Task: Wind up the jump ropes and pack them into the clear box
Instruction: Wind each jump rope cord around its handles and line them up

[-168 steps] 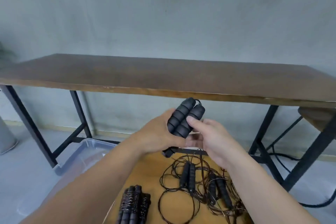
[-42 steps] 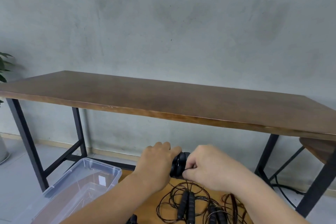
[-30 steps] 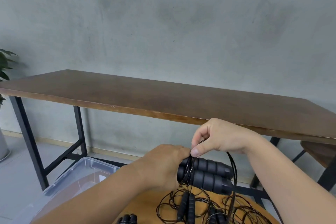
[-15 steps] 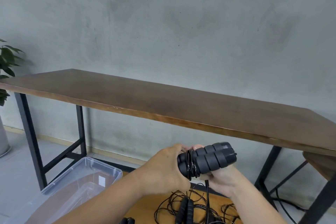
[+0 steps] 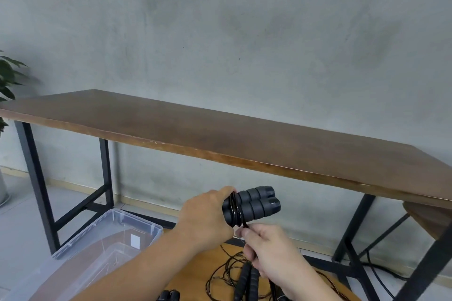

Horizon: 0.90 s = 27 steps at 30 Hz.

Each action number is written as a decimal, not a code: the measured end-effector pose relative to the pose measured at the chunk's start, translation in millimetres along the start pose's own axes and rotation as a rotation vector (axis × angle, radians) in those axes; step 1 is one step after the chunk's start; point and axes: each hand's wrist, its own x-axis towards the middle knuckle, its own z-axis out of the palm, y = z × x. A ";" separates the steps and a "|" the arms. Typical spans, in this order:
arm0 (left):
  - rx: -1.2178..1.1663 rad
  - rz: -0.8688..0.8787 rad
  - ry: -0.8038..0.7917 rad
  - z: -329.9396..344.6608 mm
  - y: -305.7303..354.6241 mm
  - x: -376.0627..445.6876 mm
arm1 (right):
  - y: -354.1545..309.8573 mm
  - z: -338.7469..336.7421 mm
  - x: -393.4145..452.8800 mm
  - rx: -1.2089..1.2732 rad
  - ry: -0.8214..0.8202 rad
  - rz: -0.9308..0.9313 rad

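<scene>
My left hand point(image 5: 206, 221) grips a pair of black foam jump rope handles point(image 5: 256, 204) held side by side, pointing right. Several turns of thin black cord point(image 5: 236, 208) wrap around them near my fingers. My right hand point(image 5: 266, 249) sits just below, pinching the cord where it leaves the handles. More black ropes and handles point(image 5: 244, 278) lie tangled on the small wooden table point(image 5: 193, 276) under my hands. The clear box point(image 5: 127, 225) stands open on the floor at the lower left.
A long dark wooden table point(image 5: 220, 129) on black metal legs point(image 5: 36, 186) spans the room against a grey wall. A wound rope bundle point(image 5: 168, 296) peeks in at the bottom edge. A potted plant point(image 5: 7, 80) is at the far left.
My right hand has gone from under the handles to below them, pulling the cord down. The handles dropped slightly and lie more level.
</scene>
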 end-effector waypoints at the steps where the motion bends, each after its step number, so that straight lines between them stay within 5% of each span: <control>1: 0.052 -0.007 0.012 1.9 -0.5 -0.5 | 0.2 0.9 -0.5 -0.104 0.007 -0.020; 13: 0.341 -0.037 0.041 5.1 -24.5 0.8 | -28.6 12.4 -11.0 -0.522 0.028 -0.111; 19: 0.454 0.119 0.052 -8.7 -35.5 -1.8 | -64.2 10.9 -12.9 -0.748 0.047 -0.225; 27: 0.403 0.412 -0.055 -39.7 -52.2 -12.3 | -100.5 15.1 -1.2 -0.543 -0.072 -0.198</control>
